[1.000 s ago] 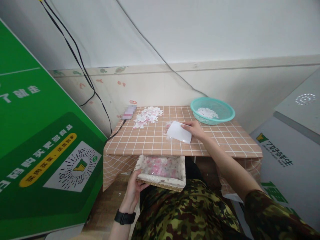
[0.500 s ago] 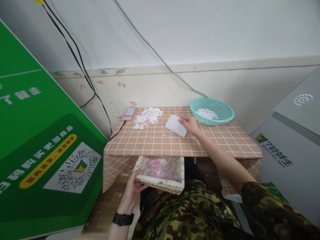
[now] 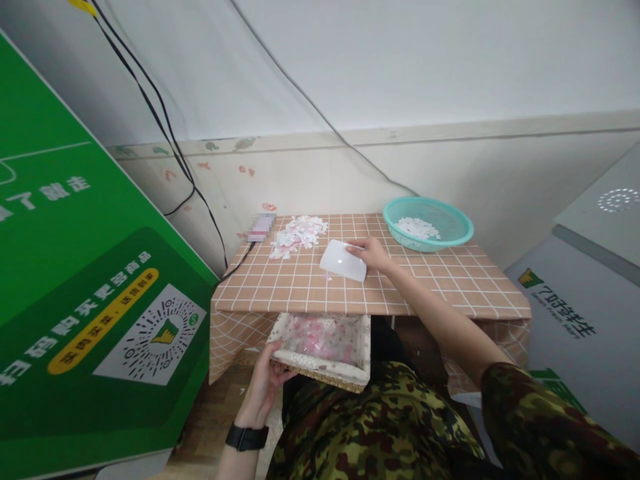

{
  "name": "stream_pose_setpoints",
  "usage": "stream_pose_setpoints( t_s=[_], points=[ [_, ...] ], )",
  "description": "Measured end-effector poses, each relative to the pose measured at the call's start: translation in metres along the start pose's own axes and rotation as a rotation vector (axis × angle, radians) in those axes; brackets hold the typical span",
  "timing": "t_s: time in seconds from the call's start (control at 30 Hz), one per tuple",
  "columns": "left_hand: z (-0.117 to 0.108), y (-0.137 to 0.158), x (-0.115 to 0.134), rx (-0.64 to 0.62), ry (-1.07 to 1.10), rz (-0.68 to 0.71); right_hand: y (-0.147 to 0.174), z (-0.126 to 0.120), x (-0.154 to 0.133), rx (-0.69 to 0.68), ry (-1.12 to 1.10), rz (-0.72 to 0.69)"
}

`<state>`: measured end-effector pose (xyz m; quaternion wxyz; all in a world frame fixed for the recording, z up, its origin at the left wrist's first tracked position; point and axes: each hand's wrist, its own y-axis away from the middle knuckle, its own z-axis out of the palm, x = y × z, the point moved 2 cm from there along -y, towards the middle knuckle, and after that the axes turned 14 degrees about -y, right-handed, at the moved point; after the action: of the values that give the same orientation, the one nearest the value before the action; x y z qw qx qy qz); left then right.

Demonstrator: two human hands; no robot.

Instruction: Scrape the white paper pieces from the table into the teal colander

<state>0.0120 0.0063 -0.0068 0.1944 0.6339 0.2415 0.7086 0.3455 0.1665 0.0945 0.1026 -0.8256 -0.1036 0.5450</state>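
My left hand (image 3: 267,373) grips the left side of a cloth-lined woven basket (image 3: 320,373), held just below the table's front edge. Pink and clear plastic-looking pieces (image 3: 317,337) lie inside it. Over the tabletop, my right hand (image 3: 371,254) pinches a thin white flexible scraper sheet (image 3: 340,262) at its right end. A small pinkish scrap (image 3: 329,277) is on the cloth at the sheet's lower left edge. To the left lies a pile of white and pink paper-like scraps (image 3: 300,233).
A turquoise plastic colander (image 3: 457,230) with white pieces (image 3: 419,228) stands at the back right of the checked tablecloth (image 3: 280,290). At the back left is a blurred-out phone-like object (image 3: 261,228) with a black cable. A green sign board (image 3: 65,267) leans in from the left; a grey cabinet (image 3: 595,280) stands right.
My right hand has moved the white sheet slightly left and toward me, and the sheet's angle has changed. My left hand still holds the basket in nearly the same place.
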Motion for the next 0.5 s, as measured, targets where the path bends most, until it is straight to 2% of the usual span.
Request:
stream_pose_setpoints(
  t_s=[0.13,0.2,0.27,0.3,0.4,0.47,0.5],
  points=[
    [0.001,0.002,0.001,0.006,-0.001,-0.003,0.033,0.031,-0.024,-0.214,-0.152,-0.081],
    [0.002,0.003,0.002,0.018,-0.001,-0.013,0.042,0.031,-0.03,-0.253,-0.225,-0.055],
    [0.002,0.004,0.002,0.022,0.004,-0.011,0.041,0.014,-0.028,-0.108,-0.236,-0.009],
    [0.002,0.004,0.001,0.022,0.006,-0.008,0.038,-0.001,-0.025,0.038,-0.207,0.005],
    [0.004,0.003,0.001,0.021,0.009,-0.003,0.028,-0.047,-0.015,0.384,0.068,-0.005],
    [0.005,0.004,0.001,0.024,0.012,-0.005,0.027,-0.067,-0.011,0.477,0.332,-0.027],
    [0.006,0.004,0.001,0.024,0.015,-0.004,0.029,-0.071,-0.01,0.481,0.445,-0.036]
  ],
)
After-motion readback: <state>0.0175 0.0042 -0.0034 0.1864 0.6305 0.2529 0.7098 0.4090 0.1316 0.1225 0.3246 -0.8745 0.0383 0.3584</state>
